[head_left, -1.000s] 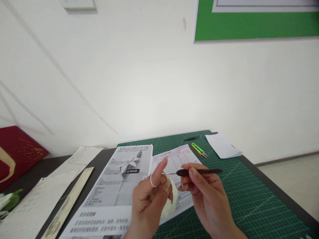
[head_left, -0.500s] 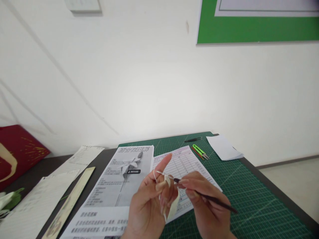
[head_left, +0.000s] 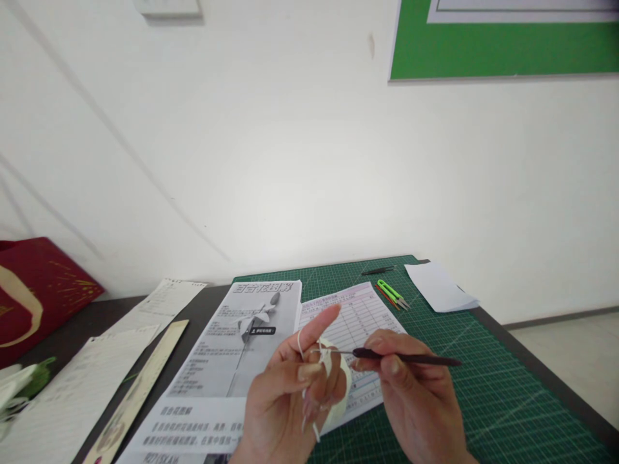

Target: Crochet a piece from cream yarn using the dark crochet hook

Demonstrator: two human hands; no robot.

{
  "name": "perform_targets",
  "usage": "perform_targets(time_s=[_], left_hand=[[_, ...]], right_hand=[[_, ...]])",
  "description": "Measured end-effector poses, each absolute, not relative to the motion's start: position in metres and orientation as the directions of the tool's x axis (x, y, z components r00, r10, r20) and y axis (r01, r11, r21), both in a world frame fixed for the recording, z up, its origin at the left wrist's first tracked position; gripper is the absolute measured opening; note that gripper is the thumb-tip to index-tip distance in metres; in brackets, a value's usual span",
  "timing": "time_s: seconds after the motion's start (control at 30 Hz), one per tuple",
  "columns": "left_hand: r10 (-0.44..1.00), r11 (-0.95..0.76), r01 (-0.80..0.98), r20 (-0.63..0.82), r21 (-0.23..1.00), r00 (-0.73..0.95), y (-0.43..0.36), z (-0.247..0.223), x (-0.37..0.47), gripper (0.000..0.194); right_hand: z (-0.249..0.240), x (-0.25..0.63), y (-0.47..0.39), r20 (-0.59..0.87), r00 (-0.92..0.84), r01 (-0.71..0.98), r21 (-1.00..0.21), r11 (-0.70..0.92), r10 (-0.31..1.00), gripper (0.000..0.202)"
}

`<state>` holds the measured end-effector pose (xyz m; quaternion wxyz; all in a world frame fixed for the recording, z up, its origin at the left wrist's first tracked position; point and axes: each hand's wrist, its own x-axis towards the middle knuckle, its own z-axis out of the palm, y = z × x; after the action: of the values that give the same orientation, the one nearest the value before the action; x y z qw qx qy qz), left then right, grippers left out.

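Note:
My left hand point(head_left: 294, 386) pinches a small piece of white crochet work point(head_left: 327, 362) between thumb and fingers, its index finger pointing up with white yarn point(head_left: 300, 341) looped round it. Part of the pale piece shows behind the curled fingers, and a yarn end hangs below them. My right hand point(head_left: 411, 386) is closed on the dark handle of a crochet hook point(head_left: 416, 359), held nearly level. The hook's thin metal shaft reaches left to the white work at my left fingertips; its very tip is hard to make out.
Under the hands lie a printed flower sheet point(head_left: 261, 341), a ruled form point(head_left: 348, 316) and a green cutting mat point(head_left: 488, 386). Green thread snips point(head_left: 389, 291), tweezers point(head_left: 380, 270) and white paper point(head_left: 438, 287) lie farther back. At left are a ruler point(head_left: 145, 380), handwritten sheets point(head_left: 91, 380) and a red bag point(head_left: 43, 290).
The crochet hook has swung from a slant to nearly level and drawn back to the right, so its metal shaft now shows. More of the pale piece is visible behind my left fingers.

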<state>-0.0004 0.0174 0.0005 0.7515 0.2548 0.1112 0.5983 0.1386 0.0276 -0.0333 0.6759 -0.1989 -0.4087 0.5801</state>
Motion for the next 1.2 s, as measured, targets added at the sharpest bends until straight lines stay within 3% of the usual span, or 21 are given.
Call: perform_targets(time_s=[0.13,0.4,0.77,0.83,0.93,1.07,1.2], left_hand=[[0.951,0.129,-0.843,0.177,0.522,0.255,0.019,0.000,-0.004,0.045],[0.934,0.165,-0.835,0.189,0.525,0.303,0.020,0.000,-0.007,0.046],[0.903,0.181,-0.827,0.244,0.532,0.354,0.021,-0.002,-0.008,0.046],[0.908,0.161,-0.799,0.231,0.580,0.351,0.021,-0.002,-0.008,0.044],[0.929,0.106,-0.724,0.192,0.682,0.316,0.020,-0.001,-0.009,0.038],[0.947,0.052,-0.624,0.161,0.779,0.280,0.015,0.001,-0.014,0.024],[0.962,-0.004,-0.532,0.149,0.847,0.230,0.015,-0.001,-0.013,0.021]], right_hand=[[-0.031,0.141,0.029,0.310,0.004,-0.627,-0.740,0.244,0.951,0.009],[-0.025,0.143,0.032,0.445,0.006,-0.581,-0.727,0.365,0.895,0.006],[-0.018,0.150,0.034,0.518,-0.043,-0.550,-0.726,0.413,0.854,0.008],[-0.017,0.150,0.034,0.469,-0.061,-0.593,-0.727,0.346,0.881,0.007],[-0.018,0.148,0.036,0.275,-0.121,-0.708,-0.698,0.111,0.954,0.009],[-0.021,0.142,0.040,0.033,-0.310,-0.803,-0.544,-0.243,0.950,0.012],[-0.023,0.137,0.043,-0.067,-0.392,-0.821,-0.425,-0.382,0.918,0.016]])
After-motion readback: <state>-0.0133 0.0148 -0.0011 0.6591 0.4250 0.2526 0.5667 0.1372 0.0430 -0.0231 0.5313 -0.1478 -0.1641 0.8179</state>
